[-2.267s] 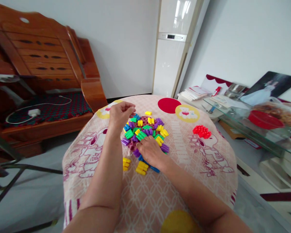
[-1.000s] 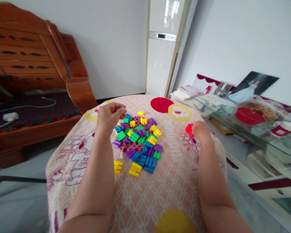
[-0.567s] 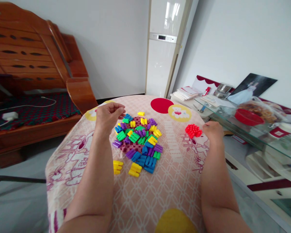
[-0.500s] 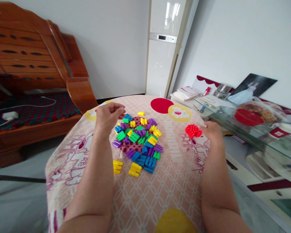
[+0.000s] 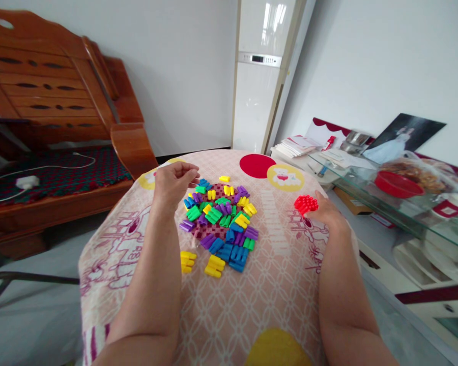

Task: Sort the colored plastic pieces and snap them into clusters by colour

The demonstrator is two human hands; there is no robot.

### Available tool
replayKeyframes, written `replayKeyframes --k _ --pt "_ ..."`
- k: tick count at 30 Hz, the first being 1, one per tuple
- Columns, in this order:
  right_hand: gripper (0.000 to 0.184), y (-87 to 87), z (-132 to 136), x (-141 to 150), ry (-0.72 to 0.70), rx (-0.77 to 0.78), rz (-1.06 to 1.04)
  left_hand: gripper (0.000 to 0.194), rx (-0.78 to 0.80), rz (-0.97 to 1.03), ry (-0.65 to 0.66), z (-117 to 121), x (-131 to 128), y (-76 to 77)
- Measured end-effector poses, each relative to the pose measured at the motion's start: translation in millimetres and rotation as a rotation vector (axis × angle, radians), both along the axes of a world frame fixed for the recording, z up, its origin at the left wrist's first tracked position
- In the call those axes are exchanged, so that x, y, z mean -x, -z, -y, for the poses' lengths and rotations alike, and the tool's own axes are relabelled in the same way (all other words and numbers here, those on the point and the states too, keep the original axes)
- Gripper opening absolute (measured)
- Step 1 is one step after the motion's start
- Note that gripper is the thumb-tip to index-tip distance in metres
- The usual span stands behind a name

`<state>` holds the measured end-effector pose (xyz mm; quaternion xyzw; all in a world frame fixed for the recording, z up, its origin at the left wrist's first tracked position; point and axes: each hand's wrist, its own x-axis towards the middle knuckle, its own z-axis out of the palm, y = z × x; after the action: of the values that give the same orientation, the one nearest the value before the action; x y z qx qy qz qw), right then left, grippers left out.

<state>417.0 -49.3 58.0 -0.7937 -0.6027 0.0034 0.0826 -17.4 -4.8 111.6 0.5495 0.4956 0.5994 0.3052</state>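
Observation:
Over the far left edge of the block pile, my left hand (image 5: 173,184) is raised with its fingers curled in toward the thumb. What lies between those fingertips, if anything, is hidden. Beneath and beside it spread small plastic building blocks: green blocks (image 5: 213,215), purple blocks (image 5: 208,241), blue blocks (image 5: 238,256) and yellow blocks (image 5: 215,266). On the table's right side my right hand (image 5: 327,209) rests against a tight cluster of red blocks (image 5: 305,204). Its thumb and fingers are apart at the cluster's right edge.
A patterned cloth covers the round table (image 5: 278,300). To the right stands a glass-topped cabinet (image 5: 351,175) with papers, a red bowl (image 5: 399,185) and a photo (image 5: 406,137). A wooden bench (image 5: 53,96) is at left, a tall white appliance (image 5: 255,96) behind.
My right hand has moved in to the left and now touches the red blocks' right side. My left hand has barely moved. The whole view has shifted slightly.

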Motion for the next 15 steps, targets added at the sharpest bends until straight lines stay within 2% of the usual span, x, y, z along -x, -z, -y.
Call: replayKeyframes --k 9,15 --pt "0.076 -5.2 1 6 0.006 0.037 0.039 0.018 0.001 0.002 0.007 -2 1 0.6" --pt "0.082 -14.4 4 7 0.023 0.023 0.046 0.018 -0.004 0.010 0.006 -2 4 2.3"
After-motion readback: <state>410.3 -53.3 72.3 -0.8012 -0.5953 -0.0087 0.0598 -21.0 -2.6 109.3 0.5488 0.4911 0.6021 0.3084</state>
